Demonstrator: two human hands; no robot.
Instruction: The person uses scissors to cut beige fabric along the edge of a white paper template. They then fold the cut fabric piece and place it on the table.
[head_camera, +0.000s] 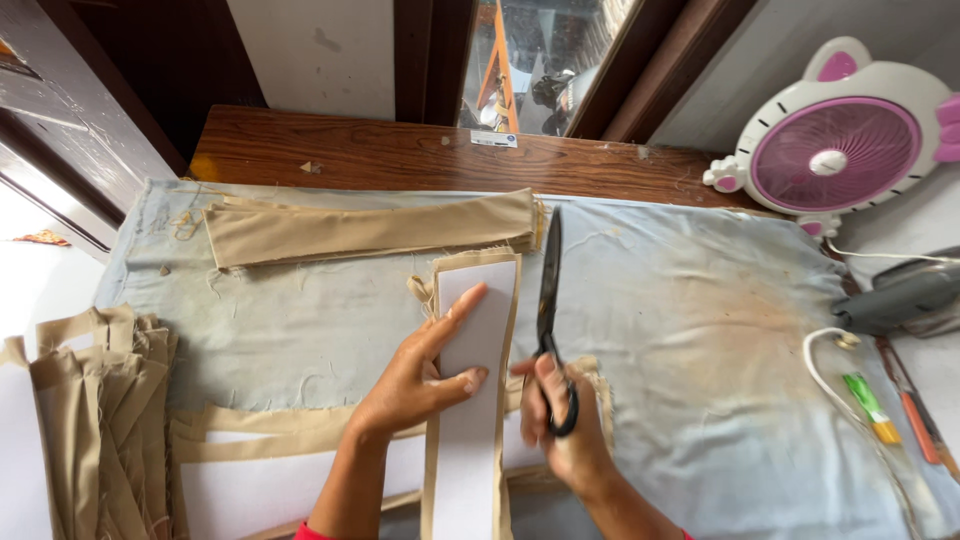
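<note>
My left hand (420, 370) lies flat on a long white strip (470, 420) that rests on a slightly wider tan fabric strip (432, 300), fingers spread and pressing it to the table. My right hand (560, 420) grips the handles of black scissors (549, 290), whose blades point away from me just to the right of the strip's right edge. The blades look closed and lie along the strip's far half.
A pale blue-grey cloth (700, 330) covers the table. Folded tan fabric (370, 228) lies at the back; more tan pieces (95, 410) pile at the left. A pink and white fan (835, 140), an iron (900, 295), a white cord (820, 375) and pens (870, 408) are at the right.
</note>
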